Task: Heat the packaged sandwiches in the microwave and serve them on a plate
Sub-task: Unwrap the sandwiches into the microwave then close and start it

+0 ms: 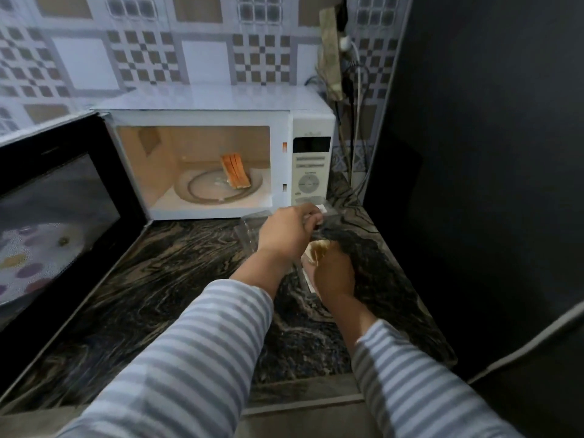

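head view: microwave (218, 153) on the dark marbled counter (158, 279), door (60, 210) swung open to its left, one sandwich (235, 170) lying on the glass turntable (218, 188) inside. just in front of the microwave's control panel (311, 172), left hand (286, 232) pinches the clear plastic package (252, 230) with curled fingers. right hand (333, 273), a bit nearer, grips a second sandwich (317, 249) at the package mouth.

A home kitchen. A white microwave (218, 159) stands at twelve o'clock on a dark veined stone counter (177, 267), its door (60, 210) swung open toward nine o'clock. Patterned wall tiles (151, 49) rise behind it.
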A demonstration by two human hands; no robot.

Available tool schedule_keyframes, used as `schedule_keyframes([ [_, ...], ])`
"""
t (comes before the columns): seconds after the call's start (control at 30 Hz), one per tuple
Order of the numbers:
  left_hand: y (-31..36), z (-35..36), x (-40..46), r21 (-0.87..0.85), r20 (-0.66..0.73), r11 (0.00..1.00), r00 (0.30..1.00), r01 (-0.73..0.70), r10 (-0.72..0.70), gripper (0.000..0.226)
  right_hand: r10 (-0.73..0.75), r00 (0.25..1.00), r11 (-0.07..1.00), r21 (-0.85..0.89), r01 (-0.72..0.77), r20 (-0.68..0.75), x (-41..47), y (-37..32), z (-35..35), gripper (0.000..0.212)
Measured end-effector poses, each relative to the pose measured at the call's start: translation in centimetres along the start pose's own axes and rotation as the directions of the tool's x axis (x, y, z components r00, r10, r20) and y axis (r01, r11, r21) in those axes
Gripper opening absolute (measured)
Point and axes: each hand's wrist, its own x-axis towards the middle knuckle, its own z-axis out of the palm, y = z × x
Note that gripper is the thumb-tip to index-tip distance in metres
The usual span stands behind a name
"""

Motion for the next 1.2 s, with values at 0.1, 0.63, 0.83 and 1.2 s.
schedule_keyframes([
  [0.1, -0.3, 0.2, 0.1, 0.000, -0.018, 1.000, 1.000, -0.020, 0.020, 0.024, -0.008, 1.000, 0.996, -0.091, 0.006, -0.027, -0.1, 0.0, 0.2, 0.044],
  [0.63, -0.8, 0.6, -0.8, 0.028, 0.034, 0.999, 0.999, -0.033, 0.032, 0.020, 0.060, 0.995, 0.998, 0.007, -0.060, -0.082, -3.3, 1.5, -5.7, 0.037],
  [0.83, -2.5, 3.0, -4.5, 0.072, 0.092, 0.986, 0.986, -0.148, 0.141, 0.020, 0.139, 0.974, 0.989, 0.070, -0.128, -0.181, -5.9, 5.2, -8.2, 0.040],
  [1.2, -3.8, 5.6, -7.1, 0.297, 0.181, 0.938, 0.975, -0.180, 0.130, 0.030, 0.111, 0.978, 0.989, 0.114, -0.091, -0.175, -4.9, 4.2, -9.8, 0.038],
])
